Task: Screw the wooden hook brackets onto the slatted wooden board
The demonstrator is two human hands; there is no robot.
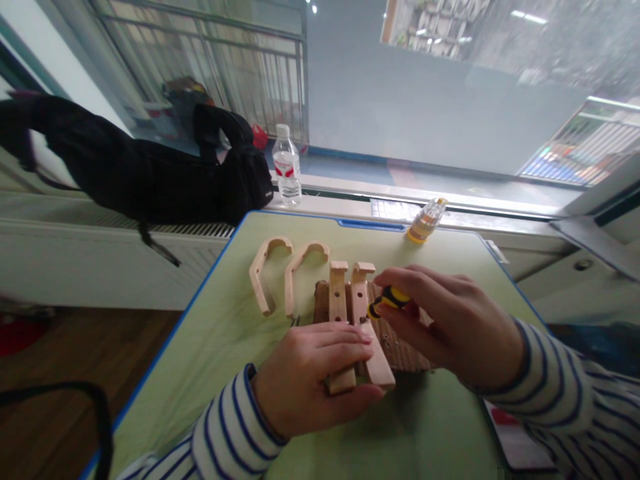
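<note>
My right hand [445,320] is closed around the yellow-and-black handle of a small screwdriver [395,297], its tip end low near a hole in the right wooden hook piece [379,363]. Beside that piece lies a second wooden hook piece [338,285], its curled end pointing away from me. Both rest on a brown corrugated block [400,343]. My left hand [315,373] grips the two pieces, fingers across their tops and thumb at the near end. Two more curved wooden hooks, a left one [257,272] and a right one [290,280], lie on the table's left.
The pale green table [220,360] has a blue edge. An angled bottle of yellowish liquid [427,220] is at its far right. Behind, a water bottle [287,167] and a black bag [165,173] stand on the sill. A flat dark-edged object [520,437] lies near my right sleeve.
</note>
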